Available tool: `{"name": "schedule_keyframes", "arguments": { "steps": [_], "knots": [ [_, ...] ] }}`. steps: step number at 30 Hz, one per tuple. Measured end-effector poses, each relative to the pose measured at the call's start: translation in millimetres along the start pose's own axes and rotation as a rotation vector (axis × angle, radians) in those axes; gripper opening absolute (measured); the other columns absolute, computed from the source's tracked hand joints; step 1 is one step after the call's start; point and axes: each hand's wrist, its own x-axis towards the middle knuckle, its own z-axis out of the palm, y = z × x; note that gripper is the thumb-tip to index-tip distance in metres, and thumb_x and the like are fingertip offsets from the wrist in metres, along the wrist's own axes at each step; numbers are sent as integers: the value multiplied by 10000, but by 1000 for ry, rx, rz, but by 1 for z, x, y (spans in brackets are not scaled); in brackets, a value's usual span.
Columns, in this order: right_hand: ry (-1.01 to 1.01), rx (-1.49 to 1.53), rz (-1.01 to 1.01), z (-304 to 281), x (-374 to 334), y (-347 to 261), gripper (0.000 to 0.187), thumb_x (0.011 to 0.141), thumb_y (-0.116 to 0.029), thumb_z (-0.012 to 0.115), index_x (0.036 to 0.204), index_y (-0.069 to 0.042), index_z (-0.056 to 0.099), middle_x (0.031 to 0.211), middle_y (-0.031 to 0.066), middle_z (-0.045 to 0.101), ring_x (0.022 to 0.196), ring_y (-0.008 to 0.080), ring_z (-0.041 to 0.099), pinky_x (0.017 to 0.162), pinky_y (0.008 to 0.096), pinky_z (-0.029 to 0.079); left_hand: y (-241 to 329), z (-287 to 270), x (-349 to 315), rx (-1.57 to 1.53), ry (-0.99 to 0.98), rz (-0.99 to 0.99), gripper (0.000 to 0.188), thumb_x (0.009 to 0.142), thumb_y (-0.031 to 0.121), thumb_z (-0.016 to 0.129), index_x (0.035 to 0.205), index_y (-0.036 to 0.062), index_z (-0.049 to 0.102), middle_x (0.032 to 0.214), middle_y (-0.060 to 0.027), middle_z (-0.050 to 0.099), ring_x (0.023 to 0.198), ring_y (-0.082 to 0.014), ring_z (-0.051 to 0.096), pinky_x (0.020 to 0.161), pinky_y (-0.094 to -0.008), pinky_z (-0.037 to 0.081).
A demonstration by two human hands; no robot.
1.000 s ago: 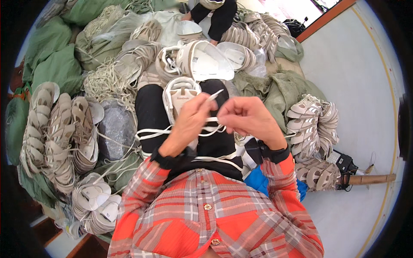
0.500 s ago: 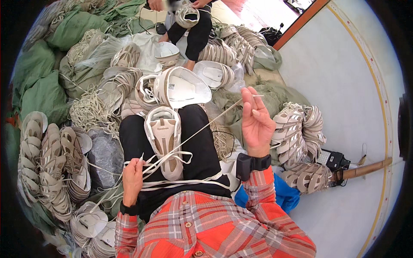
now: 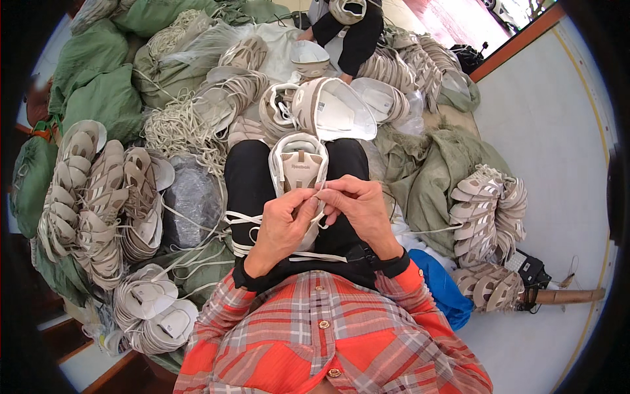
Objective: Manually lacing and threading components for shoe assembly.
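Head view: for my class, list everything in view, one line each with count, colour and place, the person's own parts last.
Shoe: one, beige and white, centre
Laces: several, off-white, centre
Stacked shoe parts: many, beige, brown and white, left, right and top
Cord heap: one, cream, upper left
Sacks: several, green, left and right
Plastic-wrapped bundle: one, grey, left
Cloth: one, blue, lower right
Keyed device: one, black and white, right
Wooden bar: one, brown, right
Wall: one, white, right
Co-worker: one, dark trousers, top
Plaid shirt: one, red and grey, bottom
Left hand: one, bare, centre, pinching laces
Right hand: one, bare, centre, pinching laces
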Motion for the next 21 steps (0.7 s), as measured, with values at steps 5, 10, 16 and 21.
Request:
{"name": "schedule_keyframes", "arguments": {
  "steps": [5,10,16,21],
  "knots": [
    [-23,-14,7,-1,0,4,154,835,-93,681,948,11,686,730,33,628,557,61,576,476,191,469,2,0,-3,215,-5,125,148,905,65,549,1020,-16,595,762,-176,606,620,-266,614,557,-317,464],
    [-16,-10,31,4,-2,1,165,827,-90,690,956,13,679,733,42,642,553,64,578,480,190,470,4,-3,-5,244,-35,157,152,895,49,540,1028,-16,577,791,-198,604,681,-363,614,578,-358,479],
    [-8,-65,-37,9,-4,2,131,826,-77,688,916,17,668,716,31,637,566,63,580,493,194,471,2,-8,-9,309,-45,210,197,842,17,556,1036,-6,581,835,-199,605,735,-372,607,615,-376,481],
    [-10,-572,-416,-13,11,-116,315,963,-252,456,1019,34,575,873,90,631,720,185,620,725,340,510,-1,-48,7,715,411,441,255,797,16,574,1052,14,587,1024,-155,584,1009,-311,535,832,-376,424]
  ]
}}
